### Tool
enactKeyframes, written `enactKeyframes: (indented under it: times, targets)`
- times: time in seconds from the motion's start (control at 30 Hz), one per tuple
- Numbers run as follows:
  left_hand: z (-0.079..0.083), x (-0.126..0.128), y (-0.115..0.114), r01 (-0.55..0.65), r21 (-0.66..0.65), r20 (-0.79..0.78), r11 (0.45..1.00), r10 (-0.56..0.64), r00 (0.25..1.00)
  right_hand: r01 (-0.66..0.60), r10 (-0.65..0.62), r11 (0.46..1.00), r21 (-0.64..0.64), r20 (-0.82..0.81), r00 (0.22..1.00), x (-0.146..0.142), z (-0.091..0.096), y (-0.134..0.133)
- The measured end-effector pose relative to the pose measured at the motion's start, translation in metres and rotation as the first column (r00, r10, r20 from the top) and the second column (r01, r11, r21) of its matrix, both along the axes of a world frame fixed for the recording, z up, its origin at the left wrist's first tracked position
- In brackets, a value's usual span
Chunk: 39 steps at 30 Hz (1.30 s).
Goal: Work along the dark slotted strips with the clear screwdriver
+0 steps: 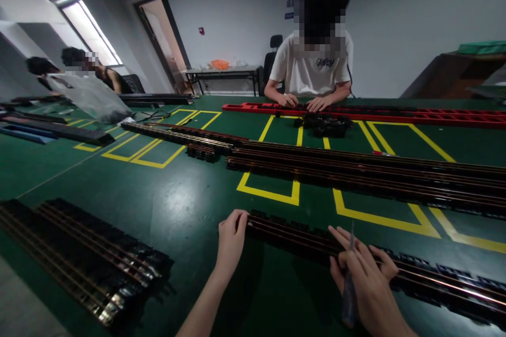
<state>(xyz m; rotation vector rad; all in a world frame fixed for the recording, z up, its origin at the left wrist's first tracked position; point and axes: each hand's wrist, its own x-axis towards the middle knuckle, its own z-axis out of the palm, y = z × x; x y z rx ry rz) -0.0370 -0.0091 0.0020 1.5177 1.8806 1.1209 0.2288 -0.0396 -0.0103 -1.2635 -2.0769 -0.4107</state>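
A long black rail with copper-coloured strips [292, 231] lies at a slant before me on the green table. My left hand [232, 234] pinches its left end between thumb and fingers. Over the middle of the same rail is my right hand [366, 268], its fingertips touching the rail's sides. A slim screwdriver [348, 300] is tucked in that hand, handle down and thin shaft pointing up. The rail's right part runs out of view.
More such rails [356, 166] lie across the table beyond my hands, and another bundle [90, 258] sits at the left. Yellow tape [272, 196] marks the green tabletop [177, 237]. A person [320, 68] opposite touches a red frame [435, 116]; a black bundle [324, 124] lies nearby.
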Motion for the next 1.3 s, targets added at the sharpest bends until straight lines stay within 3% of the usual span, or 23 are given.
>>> enactKeyframes:
  times: [0.23,0.37,0.47,0.6,0.7,0.8,0.9,0.97,1.03,1.17,1.3]
  targets:
    - [0.002,-0.003,0.001,0.033,0.024,0.022,0.999,-0.033,0.999,-0.018,0.018,1.0,-0.017,-0.05,0.999,-0.002,0.003,-0.002]
    - [0.002,-0.002,0.008,0.036,-0.019,-0.009,0.999,-0.036,0.999,-0.118,0.111,0.992,-0.04,-0.137,0.984,0.0,0.022,0.005]
    - [0.004,0.001,0.013,-0.005,-0.053,-0.114,0.999,-0.001,0.993,-0.31,0.274,0.913,-0.263,-0.165,0.947,0.002,0.046,0.014]
    - [0.008,0.003,0.019,0.007,-0.086,-0.251,0.996,-0.028,0.967,-0.391,0.304,0.792,-0.47,-0.252,0.919,0.006,0.069,0.033]
    - [0.01,0.003,0.021,0.028,-0.124,-0.313,0.992,-0.066,0.947,-0.432,0.351,0.665,-0.609,-0.256,0.901,0.004,0.075,0.047]
    - [0.011,0.003,0.023,0.044,-0.141,-0.337,0.989,-0.09,0.937,-0.502,0.391,0.54,-0.675,-0.327,0.86,-0.002,0.077,0.057]
    - [0.011,0.003,0.023,0.063,-0.139,-0.333,0.988,-0.107,0.937,-0.582,0.351,0.414,-0.7,-0.467,0.812,-0.012,0.08,0.062]
    - [0.01,0.002,0.022,0.068,-0.134,-0.323,0.989,-0.108,0.94,-0.615,0.312,0.368,-0.697,-0.53,0.788,-0.019,0.082,0.065]
    - [0.01,0.002,0.022,0.068,-0.124,-0.32,0.99,-0.105,0.942,-0.592,0.247,0.395,-0.703,-0.539,0.805,-0.026,0.082,0.068]
    - [0.01,0.002,0.022,0.059,-0.127,-0.318,0.99,-0.097,0.943,-0.565,0.157,0.51,-0.648,-0.576,0.802,-0.04,0.077,0.081]
    - [0.011,0.003,0.022,0.045,-0.135,-0.326,0.99,-0.087,0.941,-0.611,0.099,0.531,-0.588,-0.673,0.733,-0.057,0.068,0.095]
